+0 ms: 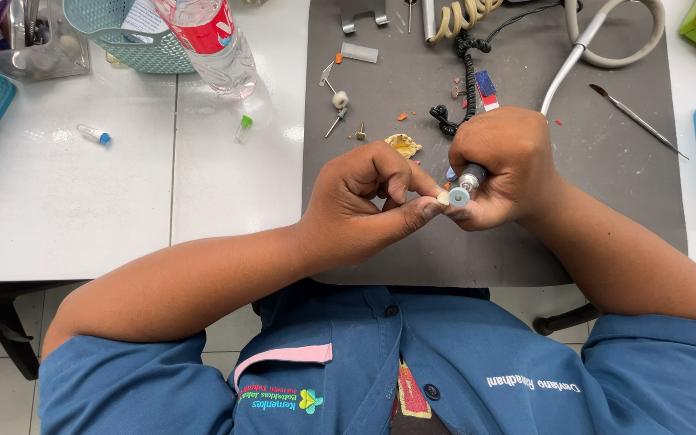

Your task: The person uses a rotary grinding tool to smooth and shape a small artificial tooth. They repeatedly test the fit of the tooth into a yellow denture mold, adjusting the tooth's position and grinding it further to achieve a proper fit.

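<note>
My right hand is closed around a slim metal rotary handpiece with a small pale disc at its tip. The handpiece's grey hose curves away to the far right. My left hand pinches a tiny whitish piece between thumb and fingertips, held right against the disc. Both hands hover over the dark grey work mat, close to my chest.
On the mat lie small burs, a yellowish fragment, a black coiled cord and a thin metal spatula. A plastic bottle, teal baskets and small capped vials stand on the white table at the left.
</note>
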